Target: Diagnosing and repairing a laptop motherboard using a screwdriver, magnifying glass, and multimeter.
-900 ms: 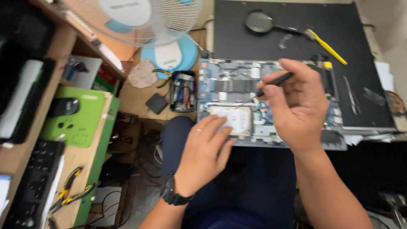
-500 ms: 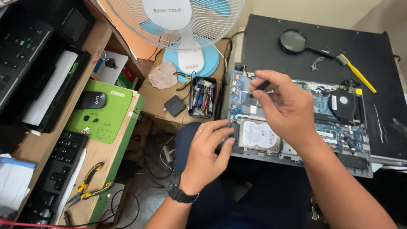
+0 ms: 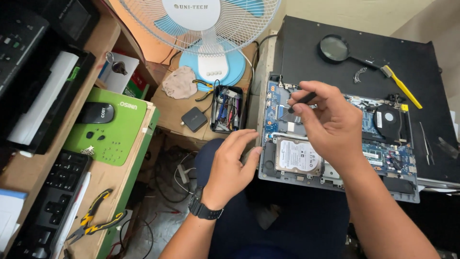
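An opened laptop [image 3: 383, 177] lies with its blue circuit board, a silver hard drive [image 3: 298, 156] and a round cooling fan [image 3: 386, 117] exposed. My right hand [image 3: 330, 120] hovers over the board's left part and pinches a thin black screwdriver [image 3: 300, 101], tip pointing down-left at the board. My left hand [image 3: 230, 168], with a black watch on its wrist, rests with fingers apart against the laptop's front-left corner and holds nothing.
A black mat [image 3: 421, 62] under the laptop carries a magnifying glass [image 3: 335, 49], a yellow-handled brush [image 3: 402, 86] and tweezers [image 3: 425, 144]. A black tool tray [image 3: 226, 110] and an electric fan [image 3: 211, 29] stand to the left. On the shelf lie a mouse [image 3: 96, 113], a keyboard [image 3: 52, 201] and yellow pliers [image 3: 93, 221].
The view has shifted, so the laptop sits further right and lower. My right hand moved left over the board with the screwdriver. My left hand slid from the hard drive to the laptop's left corner.
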